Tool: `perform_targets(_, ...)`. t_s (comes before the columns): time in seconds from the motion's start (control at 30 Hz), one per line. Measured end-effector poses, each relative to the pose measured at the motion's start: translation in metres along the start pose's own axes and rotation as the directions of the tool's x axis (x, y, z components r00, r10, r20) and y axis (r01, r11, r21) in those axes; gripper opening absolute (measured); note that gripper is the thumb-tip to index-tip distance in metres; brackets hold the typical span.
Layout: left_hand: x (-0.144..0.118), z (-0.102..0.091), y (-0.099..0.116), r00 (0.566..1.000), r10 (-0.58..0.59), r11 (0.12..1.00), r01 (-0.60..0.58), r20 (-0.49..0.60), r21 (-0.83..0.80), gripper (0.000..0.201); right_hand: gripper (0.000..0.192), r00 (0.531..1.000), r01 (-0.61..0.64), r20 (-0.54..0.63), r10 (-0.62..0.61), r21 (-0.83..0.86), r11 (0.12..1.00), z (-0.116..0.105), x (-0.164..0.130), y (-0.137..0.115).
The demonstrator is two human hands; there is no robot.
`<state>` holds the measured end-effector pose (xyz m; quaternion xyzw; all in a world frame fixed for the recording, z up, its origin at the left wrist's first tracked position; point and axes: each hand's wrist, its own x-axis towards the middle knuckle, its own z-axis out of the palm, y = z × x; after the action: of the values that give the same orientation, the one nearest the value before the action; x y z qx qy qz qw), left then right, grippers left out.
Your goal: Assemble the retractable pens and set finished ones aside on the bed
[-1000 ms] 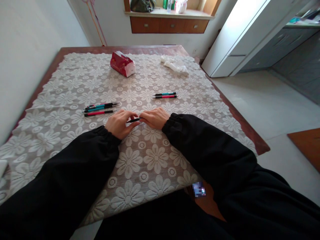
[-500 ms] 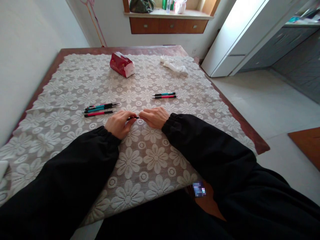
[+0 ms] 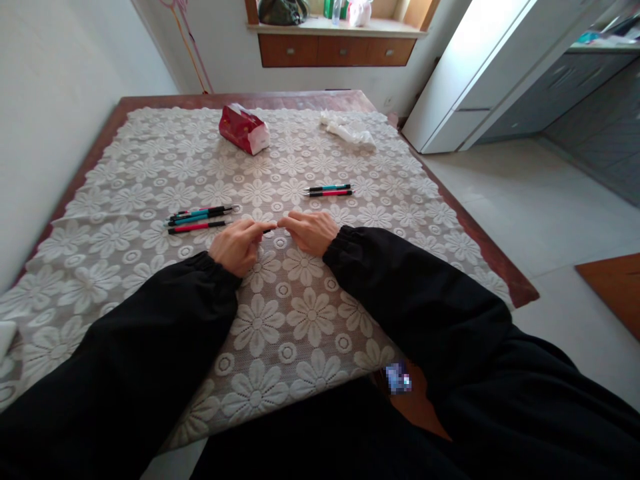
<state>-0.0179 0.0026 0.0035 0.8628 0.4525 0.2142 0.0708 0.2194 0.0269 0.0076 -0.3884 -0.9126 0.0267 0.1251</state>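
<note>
Pinching a black pen (image 3: 269, 231) by its ends, our left hand (image 3: 235, 245) and right hand (image 3: 311, 232) met above the lace tablecloth (image 3: 280, 313), each closed on it, midway between the two pen piles (image 3: 200, 217).

Both forearms stretched forward in black sleeves, wrists low, converging. Left hand (image 3: 236, 245) curled, knuckles up, thumb and forefinger pinched together at the tips. Right hand (image 3: 311, 231) likewise curled, fingertips (image 3: 283, 223) pointing left, just short of the left fingertips, a small gap between them.
</note>
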Motion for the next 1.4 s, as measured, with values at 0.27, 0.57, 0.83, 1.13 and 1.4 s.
perform_targets(0.27, -0.0001, 0.0011, -0.0032, 1.000, 0.005, 1.000, -0.005, 0.016, -0.022, 0.060, 0.034, 0.998, -0.044, -0.036, 0.046, 0.072, 0.996, -0.0009, 0.0004, -0.0021)
perform_targets(0.57, 0.0003, 0.0002, -0.0022, 0.997, 0.055, 0.991, -0.062, 0.059, 0.115, 0.064, 0.028, 0.998, -0.042, -0.042, 0.046, 0.090, 0.995, -0.0009, 0.0005, -0.0016)
perform_targets(0.83, 0.0004, 0.0008, -0.0010, 0.995, 0.035, 0.980, -0.052, 0.089, 0.194, 0.065, 0.028, 0.997, -0.049, -0.059, 0.053, 0.074, 0.996, -0.0046, -0.0005, -0.0046)
perform_targets(1.13, 0.0010, -0.0004, 0.0040, 1.000, 0.000, 0.983, -0.004, 0.026, 0.181, 0.060, 0.027, 0.995, -0.072, -0.064, 0.078, 0.100, 0.992, -0.0033, -0.0003, -0.0035)
perform_targets(1.4, 0.0014, -0.0004, 0.0001, 0.999, 0.011, 0.995, -0.015, 0.043, 0.102, 0.063, 0.026, 0.995, -0.070, -0.063, 0.076, 0.101, 0.992, -0.0027, -0.0007, -0.0019)
